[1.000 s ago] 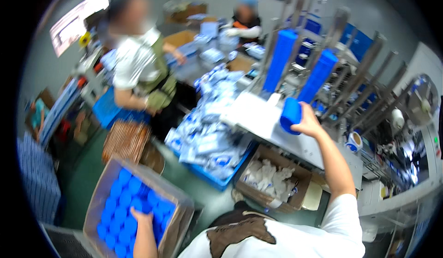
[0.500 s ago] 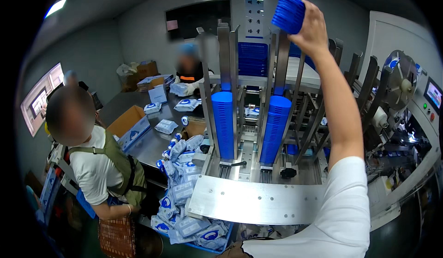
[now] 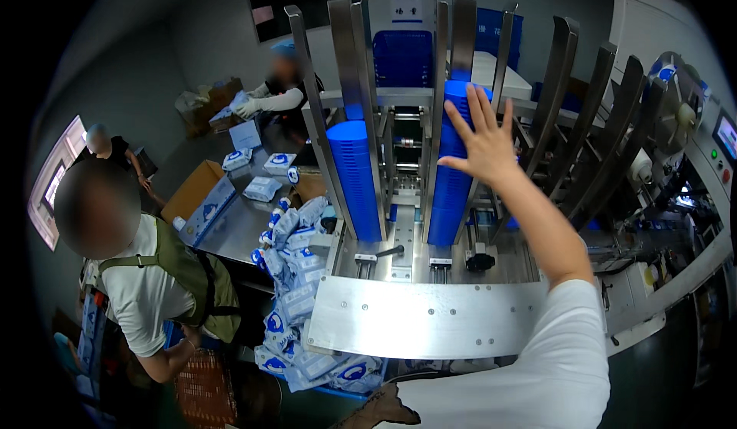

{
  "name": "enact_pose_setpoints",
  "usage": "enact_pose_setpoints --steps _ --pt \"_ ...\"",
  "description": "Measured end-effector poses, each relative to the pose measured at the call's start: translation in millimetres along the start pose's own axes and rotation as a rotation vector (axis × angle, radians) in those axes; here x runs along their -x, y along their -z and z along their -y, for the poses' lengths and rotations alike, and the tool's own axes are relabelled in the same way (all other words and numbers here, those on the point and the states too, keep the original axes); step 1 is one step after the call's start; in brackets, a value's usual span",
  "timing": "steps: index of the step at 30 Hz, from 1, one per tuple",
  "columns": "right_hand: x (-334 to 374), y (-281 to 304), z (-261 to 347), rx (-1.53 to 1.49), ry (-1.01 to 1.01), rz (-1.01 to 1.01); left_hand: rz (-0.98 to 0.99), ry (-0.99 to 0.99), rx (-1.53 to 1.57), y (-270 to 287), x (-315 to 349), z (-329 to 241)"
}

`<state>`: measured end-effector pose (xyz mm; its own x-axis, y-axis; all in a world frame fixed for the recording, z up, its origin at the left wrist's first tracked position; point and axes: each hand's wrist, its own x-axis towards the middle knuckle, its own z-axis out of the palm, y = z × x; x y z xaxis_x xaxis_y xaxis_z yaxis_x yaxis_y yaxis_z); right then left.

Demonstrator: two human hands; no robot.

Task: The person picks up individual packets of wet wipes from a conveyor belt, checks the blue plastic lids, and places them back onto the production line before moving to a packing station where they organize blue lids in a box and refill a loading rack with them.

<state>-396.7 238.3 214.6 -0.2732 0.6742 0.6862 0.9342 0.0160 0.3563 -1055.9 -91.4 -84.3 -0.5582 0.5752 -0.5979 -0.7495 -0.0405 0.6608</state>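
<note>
Grey factory walls close in behind a steel feeding machine [image 3: 430,318] with slanted metal guide rails. The right hand [image 3: 482,141] is spread flat, fingers released, palm pressing the upper part of the right-hand stack of blue caps [image 3: 451,168], which stands in the right channel; a second blue stack [image 3: 355,179] stands just to its left. Half a second ago this hand held a bunch of caps high above the rails; now it grips nothing. To the far left, a co-worker [image 3: 146,275] bends beside a table of white-and-blue packets [image 3: 295,275].
</note>
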Motion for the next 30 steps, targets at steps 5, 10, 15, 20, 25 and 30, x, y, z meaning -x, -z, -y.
enact_pose_setpoints --steps 5,10,15,20,25,30 --pt "90.8 -73.0 77.5 -0.117 -0.085 0.160 0.289 -0.046 0.023 -30.8 16.6 -2.7" --pt "141.5 -20.9 165.2 -0.578 0.171 0.633 0.955 0.170 -0.047 -123.3 30.1 37.0" --pt "126.6 75.4 227.8 -1.170 1.092 0.199 1.090 0.861 -0.351 -235.4 92.6 110.0" --pt "95.8 90.0 214.8 -1.251 1.042 0.451 1.287 1.083 -0.162 -236.8 98.3 146.2" --pt "126.2 12.6 192.6 -0.879 0.740 0.649 1.169 0.733 -0.116 -218.9 89.7 122.1" --pt "0.1 25.0 180.4 -0.825 0.505 0.354 0.916 0.371 -0.084 -167.3 107.2 65.7"
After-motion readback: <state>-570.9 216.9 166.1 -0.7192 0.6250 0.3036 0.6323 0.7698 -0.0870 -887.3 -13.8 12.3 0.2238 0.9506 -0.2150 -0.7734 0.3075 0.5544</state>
